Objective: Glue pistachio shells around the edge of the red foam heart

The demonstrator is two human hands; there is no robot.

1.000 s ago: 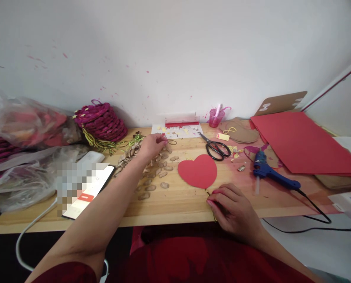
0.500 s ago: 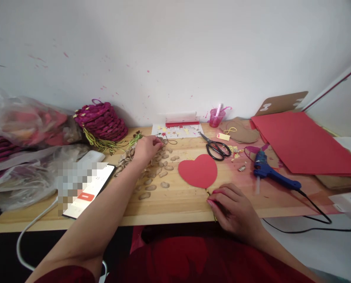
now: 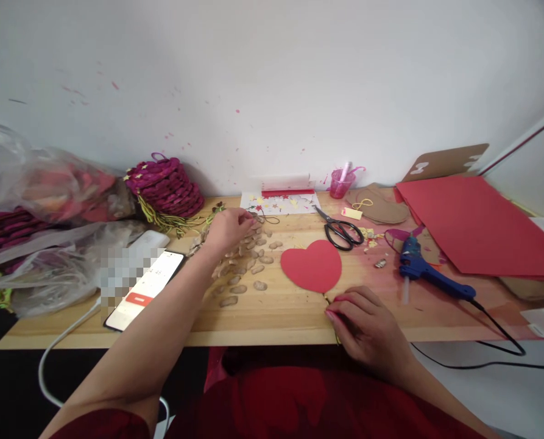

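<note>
My left hand (image 3: 230,228) is closed over the far part of a spread of peanuts (image 3: 260,285). Its fingertips are pinched together, and what they hold, if anything, is hidden. Flat on the wooden table lies a red paper heart (image 3: 312,266), point toward me. My right hand (image 3: 363,320) rests just below that point, thumb and fingers pinching a thin yellow-and-dark cord (image 3: 326,298) that comes from the heart's tip. A bit of yellow hangs below the fingers at the table edge. Black-handled scissors (image 3: 343,233) lie open beyond the heart.
A blue glue gun (image 3: 429,275) with a black cable lies at right, before red paper sheets (image 3: 491,225). A pink cup (image 3: 340,184) stands near the wall. At left are a phone (image 3: 150,289), a plastic bag (image 3: 56,244) and purple braided bundles (image 3: 166,189).
The whole view has shifted slightly, so things appear a little farther right. Both hands keep nearly the same places relative to the peanuts and the heart.
</note>
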